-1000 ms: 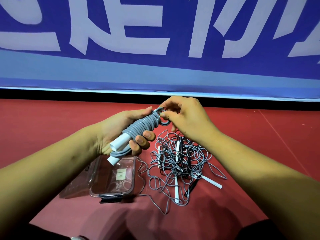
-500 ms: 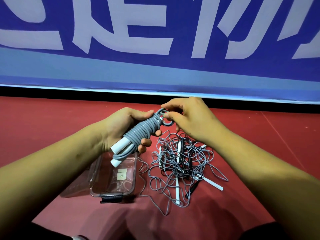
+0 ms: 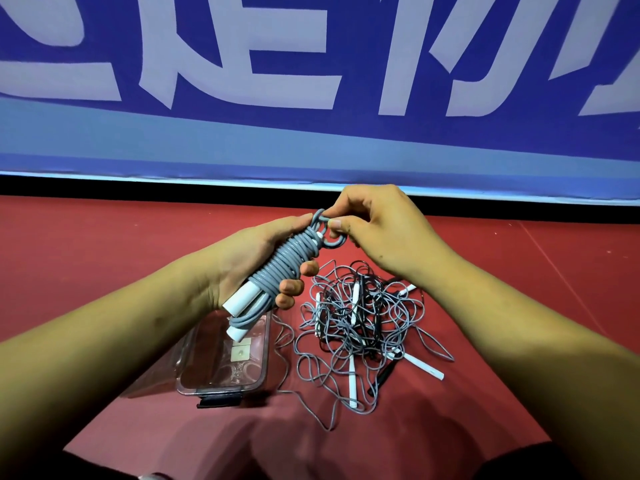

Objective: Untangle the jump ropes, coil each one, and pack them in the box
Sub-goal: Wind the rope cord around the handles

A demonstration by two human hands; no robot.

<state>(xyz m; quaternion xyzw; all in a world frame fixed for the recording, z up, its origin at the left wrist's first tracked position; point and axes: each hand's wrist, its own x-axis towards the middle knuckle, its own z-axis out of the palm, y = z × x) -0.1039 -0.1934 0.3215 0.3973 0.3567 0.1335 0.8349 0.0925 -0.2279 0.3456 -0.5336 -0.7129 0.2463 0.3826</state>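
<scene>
The right hand (image 3: 381, 233) has tipped its wrist up, fingers now pinching the rope loop (image 3: 334, 245) atop the coiled jump rope (image 3: 287, 261).

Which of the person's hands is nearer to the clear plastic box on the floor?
Left. The left hand, gripping the coiled rope, is over the box; the right hand is farther off, above the tangled pile.
</scene>
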